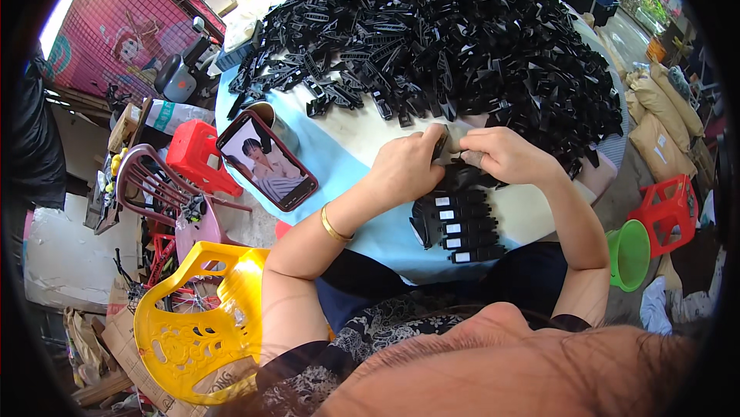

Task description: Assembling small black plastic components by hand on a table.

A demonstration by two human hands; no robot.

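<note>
My left hand (407,164) is closed, with a small black plastic piece (441,142) showing between its thumb and fingers. Right beside it, my right hand (505,153) pinches at the same spot, its fingertips wrapped in pale covers. Whatever those right fingers grip is too small and hidden to make out. Below both hands, several black plastic pieces with white rectangles (472,228) lie stacked in a neat row near the table's front edge. Beyond the hands, a big heap of loose black plastic pieces (432,39) spreads across the table.
A phone (267,161) leans against a metal cup (276,128) on the light blue and cream tabletop (327,139). To the left stand a yellow chair (202,324) and a red stool (196,156). On the right are a green bin (630,255), another red stool (669,213) and brown sacks (661,147).
</note>
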